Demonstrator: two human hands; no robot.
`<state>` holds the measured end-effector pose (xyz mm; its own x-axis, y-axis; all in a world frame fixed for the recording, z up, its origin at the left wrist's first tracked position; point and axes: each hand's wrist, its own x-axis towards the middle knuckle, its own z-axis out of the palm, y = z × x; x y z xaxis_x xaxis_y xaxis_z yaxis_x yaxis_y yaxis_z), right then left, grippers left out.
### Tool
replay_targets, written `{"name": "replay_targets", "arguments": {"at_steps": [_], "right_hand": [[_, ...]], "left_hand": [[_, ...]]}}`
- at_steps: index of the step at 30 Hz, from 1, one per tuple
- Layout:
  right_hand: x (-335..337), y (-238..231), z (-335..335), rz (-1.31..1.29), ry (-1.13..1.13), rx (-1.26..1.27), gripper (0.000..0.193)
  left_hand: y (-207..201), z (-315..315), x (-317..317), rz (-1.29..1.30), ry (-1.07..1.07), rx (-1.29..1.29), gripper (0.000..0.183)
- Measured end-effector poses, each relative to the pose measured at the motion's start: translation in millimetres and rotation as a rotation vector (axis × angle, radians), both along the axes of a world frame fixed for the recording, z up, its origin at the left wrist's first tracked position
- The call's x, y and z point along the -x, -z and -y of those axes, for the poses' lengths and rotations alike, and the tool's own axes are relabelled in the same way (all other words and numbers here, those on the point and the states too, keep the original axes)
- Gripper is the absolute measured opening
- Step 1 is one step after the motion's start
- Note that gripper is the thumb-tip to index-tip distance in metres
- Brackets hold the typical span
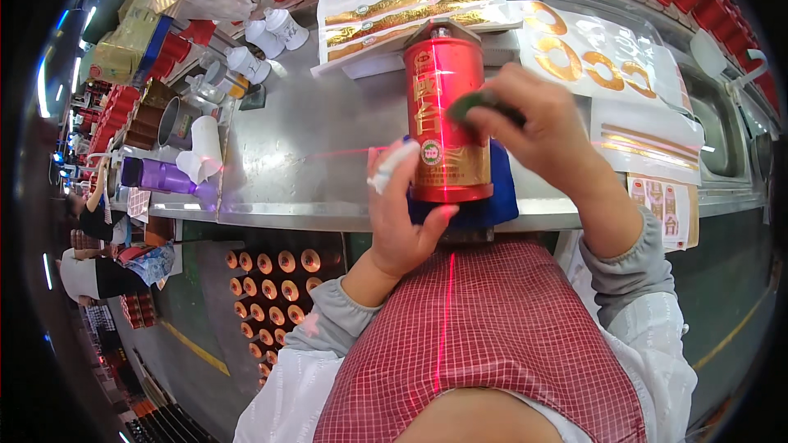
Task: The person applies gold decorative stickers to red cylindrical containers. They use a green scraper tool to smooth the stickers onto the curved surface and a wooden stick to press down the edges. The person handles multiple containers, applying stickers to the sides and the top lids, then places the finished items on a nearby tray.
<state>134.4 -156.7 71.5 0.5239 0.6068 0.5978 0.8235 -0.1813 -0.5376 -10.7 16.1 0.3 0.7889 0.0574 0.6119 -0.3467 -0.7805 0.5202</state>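
A red cylindrical bottle [423,90] with gold lettering and a gold lower band lies in front of me, its neck end against a metal holder [442,30]. Its lower part rests over a blue cloth [502,189]. My left hand [398,217] grips the bottle's lower left side, thumb by the base; a white wrapping covers one fingertip. Pinched in my right hand [533,115] is a dark green, flat-looking pad [484,105], held at the bottle's right side. The pad's exact kind is unclear. A red laser line runs down the bottle.
Sheets of gold strip labels [402,12] and gold ring-shaped labels [566,45] lie behind the bottle. More label sheets [657,205] are at right, beside a sink [714,119]. White cups [283,29], a paper roll [207,143] and a purple bottle [160,174] stand left.
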Motion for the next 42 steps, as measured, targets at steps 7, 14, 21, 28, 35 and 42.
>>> {"name": "replay_targets", "arguments": {"at_steps": [7,14,21,28,35,42], "right_hand": [[13,15,32,-0.338,0.04,-0.117,0.016],[26,25,21,0.156,-0.061,-0.072,0.02],[11,11,11,-0.239,-0.189,-0.072,0.017],[7,14,9,0.083,-0.031,-0.036,0.015],[12,32,14,0.108,-0.087,-0.14,0.022],[20,25,20,-0.204,-0.228,-0.155,0.017]], "left_hand": [[-27,-25,-22,0.078,0.353,-0.307,0.047],[-29,-28,-41,0.043,0.251,-0.03,0.066],[-4,-8,-8,-0.038,0.063,-0.053,0.085],[0,-6,-8,-0.032,0.08,-0.001,0.083],[-2,-3,-7,-0.076,0.089,0.05,0.081],[3,-2,-4,-0.094,0.062,0.023,0.085]]}}
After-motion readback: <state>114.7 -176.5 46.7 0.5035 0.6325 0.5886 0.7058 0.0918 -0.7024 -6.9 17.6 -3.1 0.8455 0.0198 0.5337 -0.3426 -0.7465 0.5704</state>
